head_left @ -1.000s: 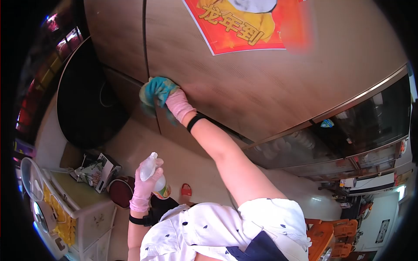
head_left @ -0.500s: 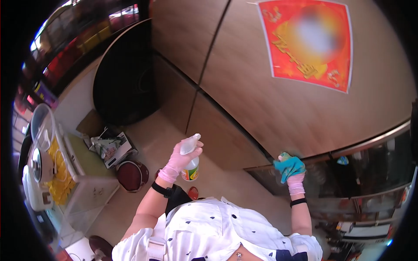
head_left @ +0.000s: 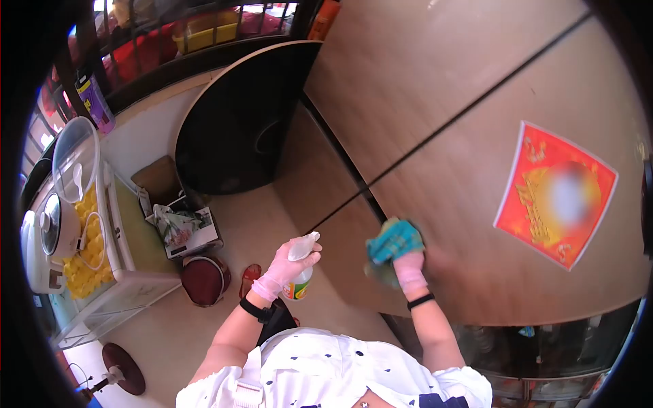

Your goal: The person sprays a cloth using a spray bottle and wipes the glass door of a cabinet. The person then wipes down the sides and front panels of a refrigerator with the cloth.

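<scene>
My left hand [head_left: 279, 268], in a pink glove, grips a spray bottle [head_left: 297, 285] by its neck. The bottle has a white trigger head and a green and orange label. A teal cloth [head_left: 394, 243] is bunched in my gloved right hand [head_left: 409, 268]. Cloth and hand rest at the dark gap between the upper and lower doors of a large brown door front [head_left: 462, 197], perhaps a refrigerator. A red and gold poster [head_left: 530, 204] is stuck on the upper door. My right fingers are mostly hidden by the cloth.
To the left, a cabinet [head_left: 139, 224] bears a pot [head_left: 61, 228] and a yellow cloth. A big black round board [head_left: 224, 129] leans by the window. On the floor are a dark red stool [head_left: 204, 280], a box [head_left: 194, 234] and a red slipper [head_left: 250, 277].
My right hand has moved left with the cloth, from the upper door's lower right edge to near where the door seams meet. The view has turned. My left hand still holds the spray bottle.
</scene>
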A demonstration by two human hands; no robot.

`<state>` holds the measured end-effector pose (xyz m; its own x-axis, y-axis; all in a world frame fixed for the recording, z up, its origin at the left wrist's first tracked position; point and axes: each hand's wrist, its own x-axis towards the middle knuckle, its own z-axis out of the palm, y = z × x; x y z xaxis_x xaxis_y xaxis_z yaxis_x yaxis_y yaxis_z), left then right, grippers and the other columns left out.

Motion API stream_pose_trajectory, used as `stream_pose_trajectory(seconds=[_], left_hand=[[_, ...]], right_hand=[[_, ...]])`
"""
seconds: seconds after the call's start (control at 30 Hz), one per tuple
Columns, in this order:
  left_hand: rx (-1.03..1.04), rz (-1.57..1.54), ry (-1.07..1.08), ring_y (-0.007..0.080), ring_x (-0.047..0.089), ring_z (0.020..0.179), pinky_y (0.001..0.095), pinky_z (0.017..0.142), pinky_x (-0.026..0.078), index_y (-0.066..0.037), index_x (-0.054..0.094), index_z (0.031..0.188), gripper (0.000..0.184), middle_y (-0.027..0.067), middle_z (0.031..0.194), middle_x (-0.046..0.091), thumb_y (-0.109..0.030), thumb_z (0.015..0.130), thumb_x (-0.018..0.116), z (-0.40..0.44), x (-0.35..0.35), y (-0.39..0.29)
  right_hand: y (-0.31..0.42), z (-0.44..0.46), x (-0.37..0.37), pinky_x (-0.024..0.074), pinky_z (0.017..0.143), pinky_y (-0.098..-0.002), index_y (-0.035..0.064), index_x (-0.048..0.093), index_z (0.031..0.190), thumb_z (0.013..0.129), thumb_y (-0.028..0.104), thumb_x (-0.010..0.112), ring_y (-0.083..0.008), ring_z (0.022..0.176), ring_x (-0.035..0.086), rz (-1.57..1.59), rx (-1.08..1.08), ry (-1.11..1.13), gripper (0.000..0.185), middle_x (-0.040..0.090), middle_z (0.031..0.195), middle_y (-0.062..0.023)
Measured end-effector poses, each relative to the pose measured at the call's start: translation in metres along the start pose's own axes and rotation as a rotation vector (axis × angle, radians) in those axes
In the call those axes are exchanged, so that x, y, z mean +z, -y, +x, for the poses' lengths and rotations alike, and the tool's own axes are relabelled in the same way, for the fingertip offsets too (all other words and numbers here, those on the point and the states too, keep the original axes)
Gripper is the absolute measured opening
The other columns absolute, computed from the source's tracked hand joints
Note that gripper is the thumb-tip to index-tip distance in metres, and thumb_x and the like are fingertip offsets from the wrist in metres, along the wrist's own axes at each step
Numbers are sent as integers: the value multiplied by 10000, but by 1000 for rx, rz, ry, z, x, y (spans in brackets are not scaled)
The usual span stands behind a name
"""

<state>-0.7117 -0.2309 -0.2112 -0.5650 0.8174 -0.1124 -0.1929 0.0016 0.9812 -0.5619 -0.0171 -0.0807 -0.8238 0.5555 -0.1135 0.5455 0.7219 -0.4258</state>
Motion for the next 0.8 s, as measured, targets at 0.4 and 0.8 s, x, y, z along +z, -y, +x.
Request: stream_pose_trajectory(seconds=[0.4, 0.8], left_hand=[[65, 106, -296, 227, 644, 997, 347, 915, 488, -76, 675, 1092, 319, 66, 1027, 692, -173, 799, 756, 64, -143, -16], [16, 129, -183, 275, 654, 985, 362, 887, 499, -115, 714, 991, 277, 96, 1030, 681, -279, 770, 749, 156, -157, -25]], right_hand=[[187, 402, 2, 360, 1076, -360, 142, 526, 1340, 920, 207, 474, -197, 1283, 482, -1086, -281, -24, 428, 550, 1358, -97], [-46, 114, 42, 483, 949, -351, 66, 601, 1214, 892, 138, 514, -256, 1082, 610, -261, 196, 228, 341, 642, 1157, -105]])
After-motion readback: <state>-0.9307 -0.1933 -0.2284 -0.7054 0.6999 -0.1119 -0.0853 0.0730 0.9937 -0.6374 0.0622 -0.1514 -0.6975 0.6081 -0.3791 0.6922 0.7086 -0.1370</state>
